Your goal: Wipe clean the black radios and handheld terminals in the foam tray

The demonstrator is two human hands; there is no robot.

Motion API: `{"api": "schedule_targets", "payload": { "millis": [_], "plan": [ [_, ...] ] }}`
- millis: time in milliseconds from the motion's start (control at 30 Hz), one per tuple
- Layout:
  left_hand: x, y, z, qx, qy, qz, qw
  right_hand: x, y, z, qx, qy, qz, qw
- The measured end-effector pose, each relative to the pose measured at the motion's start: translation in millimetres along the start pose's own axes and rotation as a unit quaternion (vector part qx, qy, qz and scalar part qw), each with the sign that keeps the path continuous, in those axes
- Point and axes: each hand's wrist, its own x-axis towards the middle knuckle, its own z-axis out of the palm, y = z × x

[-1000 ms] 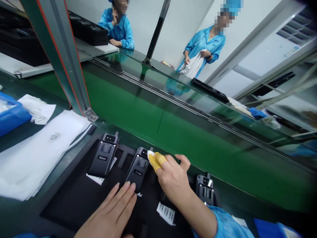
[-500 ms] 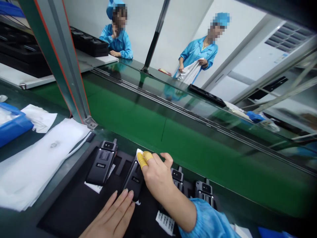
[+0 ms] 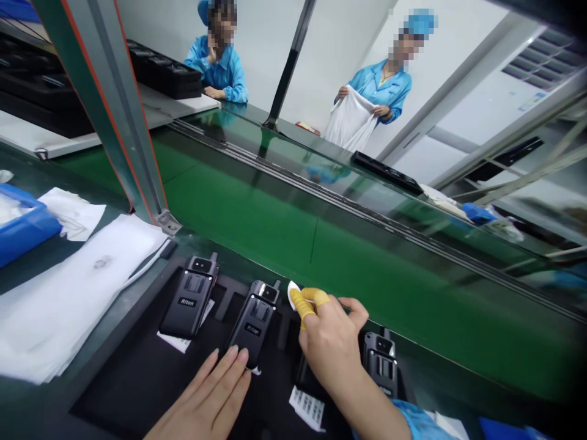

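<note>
Several black two-way radios with stubby antennas lie back-up in a black foam tray (image 3: 119, 366). My left hand (image 3: 213, 391) lies flat, its fingertips touching the lower end of the second radio (image 3: 250, 327), marked "Riton". Over the third radio (image 3: 309, 373), mostly hidden by it, is my right hand (image 3: 332, 330). Yellow covers wrap two of its fingers, which pinch a small white wiping cloth (image 3: 292, 296). Left of them lies another radio (image 3: 188, 299), and to the right a further radio (image 3: 381, 360), partly behind my forearm. Printed white labels (image 3: 307, 408) stick out beneath some radios.
White sheets (image 3: 82, 299) and a blue bin (image 3: 27, 226) lie on the left. A metal post (image 3: 132, 122) rises near the tray's far left corner. Beyond the green conveyor belt (image 3: 257, 214), one person sits and another person (image 3: 378, 98) holds white fabric.
My right hand has moved right with the cloth, from the top of the second radio to the third. My left hand stays put. The standing person has raised the white fabric.
</note>
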Motion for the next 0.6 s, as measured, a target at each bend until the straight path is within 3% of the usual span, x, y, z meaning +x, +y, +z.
{"api": "schedule_targets", "payload": {
  "millis": [167,300,600],
  "plan": [
    [0,-1,-1,-0.007,-0.023,0.006,1.000,20,-21,-5,0.133,-0.066,0.005,0.989],
    [-1,-3,-1,-0.038,-0.059,-0.003,0.998,25,-33,-3,0.129,-0.122,0.032,0.984],
    [-4,0,0,-0.071,-0.067,-0.012,0.995,16,7,-32,0.092,-0.238,0.160,0.954]
  ]
}}
